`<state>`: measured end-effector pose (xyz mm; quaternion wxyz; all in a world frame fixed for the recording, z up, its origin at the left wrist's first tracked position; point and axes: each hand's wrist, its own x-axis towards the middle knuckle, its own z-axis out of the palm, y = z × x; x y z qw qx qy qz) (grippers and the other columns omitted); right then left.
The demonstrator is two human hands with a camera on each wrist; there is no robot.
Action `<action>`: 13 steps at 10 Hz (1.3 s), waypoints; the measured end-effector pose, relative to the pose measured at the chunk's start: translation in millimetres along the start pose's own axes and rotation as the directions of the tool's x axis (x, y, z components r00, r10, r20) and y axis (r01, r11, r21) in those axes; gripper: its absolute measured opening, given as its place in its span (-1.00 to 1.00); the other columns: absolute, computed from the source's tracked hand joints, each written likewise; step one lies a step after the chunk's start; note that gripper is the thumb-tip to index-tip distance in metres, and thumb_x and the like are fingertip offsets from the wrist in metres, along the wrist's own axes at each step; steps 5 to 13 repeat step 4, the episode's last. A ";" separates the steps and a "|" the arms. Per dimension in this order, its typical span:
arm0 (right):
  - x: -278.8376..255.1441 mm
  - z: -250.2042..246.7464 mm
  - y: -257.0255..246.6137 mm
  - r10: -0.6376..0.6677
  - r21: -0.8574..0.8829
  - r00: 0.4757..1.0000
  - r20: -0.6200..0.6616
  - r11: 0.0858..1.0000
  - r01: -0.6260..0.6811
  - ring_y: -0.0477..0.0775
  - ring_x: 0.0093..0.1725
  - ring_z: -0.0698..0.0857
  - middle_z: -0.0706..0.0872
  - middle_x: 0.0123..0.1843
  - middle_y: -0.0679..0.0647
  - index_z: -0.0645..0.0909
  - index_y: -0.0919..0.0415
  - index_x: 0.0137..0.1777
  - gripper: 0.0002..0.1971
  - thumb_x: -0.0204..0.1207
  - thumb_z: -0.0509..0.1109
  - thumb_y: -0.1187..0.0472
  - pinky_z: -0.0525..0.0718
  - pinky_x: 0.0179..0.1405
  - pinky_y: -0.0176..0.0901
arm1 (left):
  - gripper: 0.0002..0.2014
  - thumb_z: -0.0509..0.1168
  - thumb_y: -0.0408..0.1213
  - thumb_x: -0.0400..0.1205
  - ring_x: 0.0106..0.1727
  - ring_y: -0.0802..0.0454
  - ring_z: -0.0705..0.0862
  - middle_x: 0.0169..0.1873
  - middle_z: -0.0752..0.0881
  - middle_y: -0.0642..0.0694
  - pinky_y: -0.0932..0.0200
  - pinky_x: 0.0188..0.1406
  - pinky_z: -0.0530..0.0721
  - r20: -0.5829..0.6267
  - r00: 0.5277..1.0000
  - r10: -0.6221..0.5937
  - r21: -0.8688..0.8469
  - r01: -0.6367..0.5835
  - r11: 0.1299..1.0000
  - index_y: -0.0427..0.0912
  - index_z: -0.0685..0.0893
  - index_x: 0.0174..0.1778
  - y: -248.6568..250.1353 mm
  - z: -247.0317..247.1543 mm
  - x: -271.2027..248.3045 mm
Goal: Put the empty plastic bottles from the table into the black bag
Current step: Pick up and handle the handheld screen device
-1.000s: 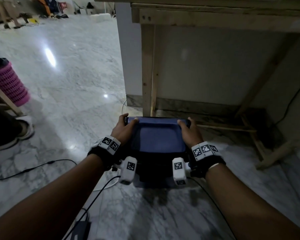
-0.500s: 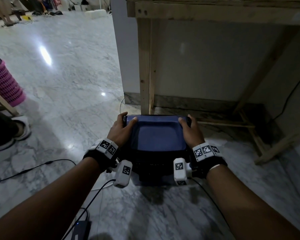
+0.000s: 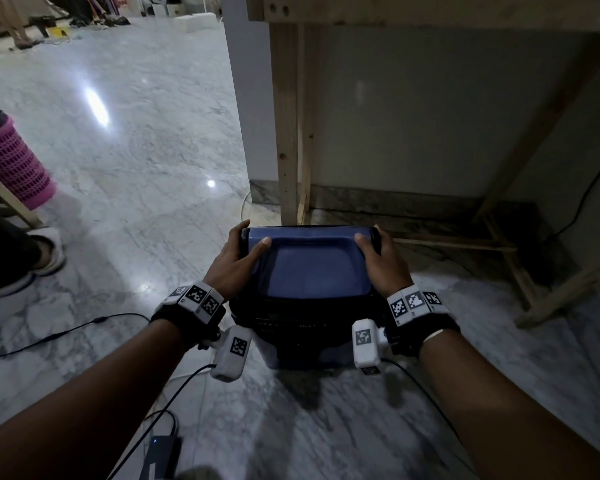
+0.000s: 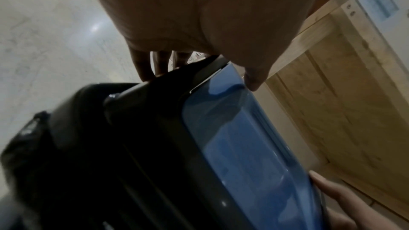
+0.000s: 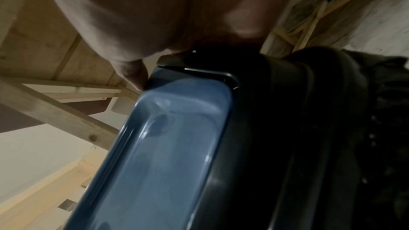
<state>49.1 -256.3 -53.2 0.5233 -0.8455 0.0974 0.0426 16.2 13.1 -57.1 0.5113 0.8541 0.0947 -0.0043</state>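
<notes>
A bin with a blue lid [image 3: 310, 268] and a dark rim is low over the marble floor, in front of a wooden table leg [image 3: 288, 133]. Crumpled black bag [image 3: 302, 327] plastic shows below its rim, also in the left wrist view [image 4: 33, 146] and the right wrist view [image 5: 387, 111]. My left hand [image 3: 238, 258] grips the lid's far left corner, thumb on top [image 4: 252, 83], fingers curled round the edge. My right hand [image 3: 378, 258] grips the far right corner the same way, thumb [image 5: 132, 76] on the blue lid. No bottles are in view. Whether the bin rests on the floor I cannot tell.
The wooden table's frame [image 3: 430, 12] and diagonal braces [image 3: 534, 133] stand just beyond the bin against a white wall. A pink mesh basket [image 3: 14, 164] and someone's shoe [image 3: 45, 254] are at the left. Cables [image 3: 66, 330] and a small dark device [image 3: 160, 455] lie on the floor.
Both hands keep the same grip on the bin. The head view has shifted slightly; the bin stays in front of the table leg.
</notes>
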 end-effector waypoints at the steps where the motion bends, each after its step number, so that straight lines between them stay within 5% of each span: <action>1: 1.9 0.6 0.8 -0.007 -0.001 1.000 0.006 1.000 0.007 0.24 0.60 0.42 0.40 0.66 0.07 0.17 -0.10 0.67 -0.26 0.53 0.18 -0.34 0.39 0.53 0.05 | -0.28 0.22 0.26 0.64 0.70 -0.06 0.39 0.73 0.34 -0.04 -0.16 0.64 0.39 0.001 1.000 -0.007 -0.010 0.007 1.000 0.18 0.17 0.70 -0.7 0.9 3.4; 3: 2.6 -6.4 -2.2 -0.036 0.058 0.999 0.020 0.998 0.034 0.18 0.59 0.44 0.44 0.64 0.04 0.26 -0.08 0.63 -0.32 0.54 0.22 -0.29 0.38 0.54 0.04 | -0.13 0.26 0.44 0.44 0.64 -0.05 0.46 0.68 0.42 -0.08 -0.16 0.63 0.45 0.041 0.998 -0.050 -0.072 0.053 0.996 0.27 0.22 0.68 4.3 -8.7 3.6; 4: 2.1 -27.8 -10.3 -0.026 0.068 0.999 -0.039 0.997 0.029 0.11 0.49 0.56 0.57 0.53 0.08 0.37 -0.04 0.58 -0.41 0.57 0.28 -0.18 0.45 0.45 -0.05 | -0.21 0.27 0.38 0.51 0.57 -0.13 0.55 0.60 0.51 -0.19 -0.12 0.55 0.53 -0.012 0.993 -0.120 -0.022 0.120 0.993 0.23 0.29 0.67 11.6 -26.5 6.7; 13: 2.1 -27.8 -10.3 -0.026 0.068 0.999 -0.039 0.997 0.029 0.11 0.49 0.56 0.57 0.53 0.08 0.37 -0.04 0.58 -0.41 0.57 0.28 -0.18 0.45 0.45 -0.05 | -0.21 0.27 0.38 0.51 0.57 -0.13 0.55 0.60 0.51 -0.19 -0.12 0.55 0.53 -0.012 0.993 -0.120 -0.022 0.120 0.993 0.23 0.29 0.67 11.6 -26.5 6.7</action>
